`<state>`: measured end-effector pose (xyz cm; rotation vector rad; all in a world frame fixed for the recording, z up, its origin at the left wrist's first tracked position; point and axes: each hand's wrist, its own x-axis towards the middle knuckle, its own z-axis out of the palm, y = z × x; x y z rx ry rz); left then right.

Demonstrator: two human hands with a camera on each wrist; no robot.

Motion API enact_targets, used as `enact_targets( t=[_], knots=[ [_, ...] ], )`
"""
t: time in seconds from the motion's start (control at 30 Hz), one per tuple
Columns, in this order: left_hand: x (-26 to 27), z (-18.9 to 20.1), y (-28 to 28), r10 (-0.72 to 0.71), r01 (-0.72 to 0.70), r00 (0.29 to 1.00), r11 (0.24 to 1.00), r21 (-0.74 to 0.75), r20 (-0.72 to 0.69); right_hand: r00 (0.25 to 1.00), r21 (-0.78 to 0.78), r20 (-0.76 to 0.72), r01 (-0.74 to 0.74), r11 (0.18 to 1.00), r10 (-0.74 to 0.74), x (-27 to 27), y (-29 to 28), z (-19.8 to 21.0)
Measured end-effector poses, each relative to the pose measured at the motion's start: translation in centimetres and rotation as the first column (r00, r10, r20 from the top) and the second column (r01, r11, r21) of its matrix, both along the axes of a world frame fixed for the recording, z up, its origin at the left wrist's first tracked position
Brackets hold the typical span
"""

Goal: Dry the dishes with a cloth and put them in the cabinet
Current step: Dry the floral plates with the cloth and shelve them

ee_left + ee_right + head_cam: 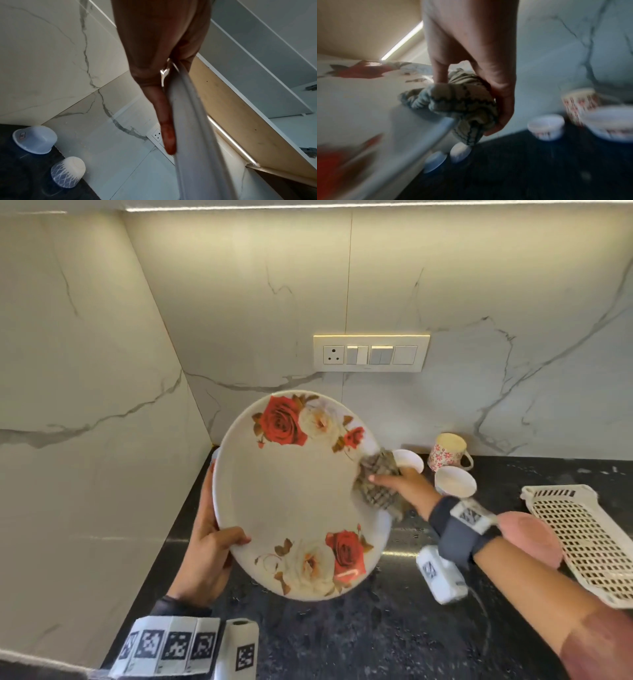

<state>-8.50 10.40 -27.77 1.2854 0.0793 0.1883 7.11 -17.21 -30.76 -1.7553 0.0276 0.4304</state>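
Marble-veined wall panels (102, 337) rise behind a black speckled countertop (342, 628), above which a rose-patterned plate (294, 491) is gripped at its left rim by the left hand (209, 546), thumb on the face and fingers (167, 129) laid straight behind. Against the plate's right rim a bunched checked cloth (376, 484) is pinched by the right hand (407, 486). Beyond its fingers, two white bowls (454, 481), a floral mug (447, 451) and a white perforated tray (589, 539) are seen.

We wear a dark grey strap (457, 534) on our right wrist carrying white blocks (440, 573) with black square-code markers, a white marker-printed band (168, 645) on our left wrist, and a reddish-brown sleeve (597, 645).
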Motion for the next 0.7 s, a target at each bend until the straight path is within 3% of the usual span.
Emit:
enact_targets(
  t=[0.1, 0.17, 0.3, 0.4, 0.5, 0.6, 0.7],
  knots=[
    [1.0, -0.4, -1.0, 0.03, -0.029, 0.997, 1.0, -0.011, 0.068, 0.936, 0.209, -0.353, 0.071, 0.975, 0.007, -4.0, 0.7, -4.7],
    [1.3, -1.1, -2.3, 0.027, -0.026, 0.995, 1.0, -0.018, 0.097, 0.864, 0.337, -0.503, 0.211, 0.917, -0.014, -5.8, 1.9, -6.3],
    [1.2, -2.5, -4.2, 0.014, -0.015, 0.998, 1.0, 0.014, 0.058, 0.838, 0.411, -0.517, 0.422, 0.808, -0.175, -5.4, 2.1, -7.1],
    [1.2, -2.7, -3.3, 0.035, -0.036, 0.998, 0.999, -0.024, -0.042, 0.859, 0.381, -0.418, 0.461, 0.801, -0.295, -3.6, 0.1, -5.4],
    [1.4, -2.2, -0.8, 0.038, -0.047, 0.988, 0.997, -0.057, -0.149, 0.917, 0.365, -0.221, 0.394, 0.844, -0.332, -1.9, -2.1, -2.1],
    [2.5, -1.3, 1.5, 0.002, 0.023, 0.979, 0.993, 0.117, -0.205, 0.955, 0.28, 0.042, 0.272, 0.921, -0.295, -0.2, -3.8, 1.7],
    [4.8, 0.1, 1.9, 0.006, 0.059, 0.983, 0.938, 0.343, -0.186, 0.934, -0.004, 0.347, 0.096, 0.995, -0.089, 0.5, -3.6, 5.9]
  ],
)
